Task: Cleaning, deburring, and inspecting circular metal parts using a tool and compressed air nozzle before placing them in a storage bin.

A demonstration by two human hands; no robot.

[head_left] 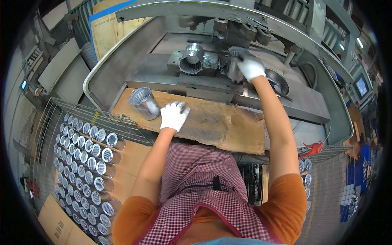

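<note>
Your left hand: the white-gloved left hand (174, 115) lies on the wooden bench (228, 128), fingers spread and loose, just beside the near finned cylinder (145, 105); contact with it, can't tell.
Your right hand: the gloved right hand (250, 67) reaches over the machine bed (286, 104), at the far finned part (234, 70); fingers blurred, so can't tell if they grip it.
Near finned cylinder: silver, leaning a little, at the left end of your bench.
Far finned part: tilted, between the clamp block (210, 60) and a round metal dish (279, 83).
Block: another finned cylinder (191, 64) sits at it, mouth toward you.
Your left side: rows of finished-looking silver cylinders (83, 157), round ends up, beside cardboard (132, 163) and wire mesh (43, 118).
Your right side: red-handled tool (312, 150) on mesh; lit screen (361, 87) beyond.
</note>
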